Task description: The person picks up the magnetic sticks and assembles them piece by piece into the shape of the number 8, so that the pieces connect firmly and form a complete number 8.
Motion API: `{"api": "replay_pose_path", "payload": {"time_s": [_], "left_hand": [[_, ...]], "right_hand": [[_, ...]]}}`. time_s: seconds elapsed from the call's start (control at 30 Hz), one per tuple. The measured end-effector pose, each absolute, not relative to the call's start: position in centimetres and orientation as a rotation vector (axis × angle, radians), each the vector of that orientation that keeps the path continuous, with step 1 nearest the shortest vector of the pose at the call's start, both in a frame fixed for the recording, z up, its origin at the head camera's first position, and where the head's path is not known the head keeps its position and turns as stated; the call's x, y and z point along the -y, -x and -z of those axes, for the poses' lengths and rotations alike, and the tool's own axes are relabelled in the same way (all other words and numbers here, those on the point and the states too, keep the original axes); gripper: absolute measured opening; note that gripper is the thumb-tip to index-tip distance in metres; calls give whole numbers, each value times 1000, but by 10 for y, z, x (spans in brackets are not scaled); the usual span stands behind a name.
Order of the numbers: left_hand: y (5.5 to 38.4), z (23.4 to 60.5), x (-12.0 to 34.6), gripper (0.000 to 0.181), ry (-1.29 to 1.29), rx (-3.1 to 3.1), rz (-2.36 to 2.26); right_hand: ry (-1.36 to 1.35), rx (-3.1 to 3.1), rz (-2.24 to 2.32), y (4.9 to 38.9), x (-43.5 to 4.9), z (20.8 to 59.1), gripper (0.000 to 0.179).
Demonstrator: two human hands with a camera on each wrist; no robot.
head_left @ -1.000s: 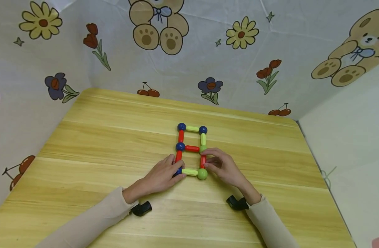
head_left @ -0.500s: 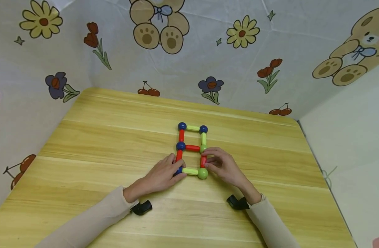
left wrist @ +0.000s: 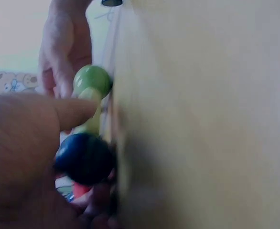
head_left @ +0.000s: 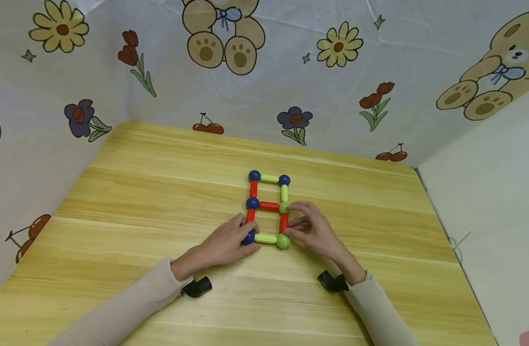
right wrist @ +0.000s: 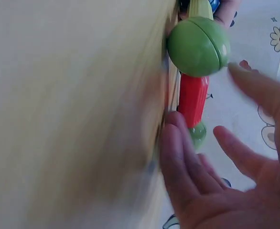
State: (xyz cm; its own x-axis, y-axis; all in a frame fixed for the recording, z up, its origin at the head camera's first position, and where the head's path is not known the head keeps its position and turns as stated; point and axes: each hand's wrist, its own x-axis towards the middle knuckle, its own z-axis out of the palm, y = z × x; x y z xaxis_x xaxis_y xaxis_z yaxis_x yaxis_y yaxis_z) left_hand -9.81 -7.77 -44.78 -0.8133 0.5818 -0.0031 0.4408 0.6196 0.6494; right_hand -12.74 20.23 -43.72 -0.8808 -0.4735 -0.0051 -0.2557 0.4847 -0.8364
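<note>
A flat two-square figure of magnetic rods and balls lies on the wooden table. My left hand (head_left: 226,241) holds its lower left blue ball (head_left: 249,237), with the thumb on the near side and fingers beyond it. In the left wrist view, that blue ball (left wrist: 86,159) sits between thumb and fingers. My right hand (head_left: 313,230) is beside the lower right red rod (head_left: 283,223), fingers spread and loosely bent. In the right wrist view, the thumb is apart from the near green ball (right wrist: 198,46), and the lower fingers lie close to the red rod (right wrist: 193,99).
Upper blue balls (head_left: 254,176) and a yellow-green rod (head_left: 270,179) form the figure's far side; a red rod (head_left: 269,206) crosses its middle. A white cloth (head_left: 256,96) printed with bears and flowers hangs behind the table (head_left: 160,168). Black wrist mounts (head_left: 198,287) sit under both sleeves.
My right hand's fingers have loosened and drawn slightly away from the red rod and the middle green ball. The left hand and the figure stay in place.
</note>
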Motion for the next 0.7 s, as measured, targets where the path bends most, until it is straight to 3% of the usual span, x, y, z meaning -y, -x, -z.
{"api": "replay_pose_path", "payload": {"time_s": [0.13, 0.23, 0.7], "left_hand": [[106, 443, 88, 32, -820, -2477, -1056], [111, 441, 93, 37, -847, -2435, -1101], [114, 441, 92, 40, -865, -2436, -1159]], "right_hand": [[635, -2455, 1260, 126, -204, 437, 94], [668, -2453, 1200, 125, -204, 439, 106], [711, -2473, 1154, 126, -205, 437, 110]]}}
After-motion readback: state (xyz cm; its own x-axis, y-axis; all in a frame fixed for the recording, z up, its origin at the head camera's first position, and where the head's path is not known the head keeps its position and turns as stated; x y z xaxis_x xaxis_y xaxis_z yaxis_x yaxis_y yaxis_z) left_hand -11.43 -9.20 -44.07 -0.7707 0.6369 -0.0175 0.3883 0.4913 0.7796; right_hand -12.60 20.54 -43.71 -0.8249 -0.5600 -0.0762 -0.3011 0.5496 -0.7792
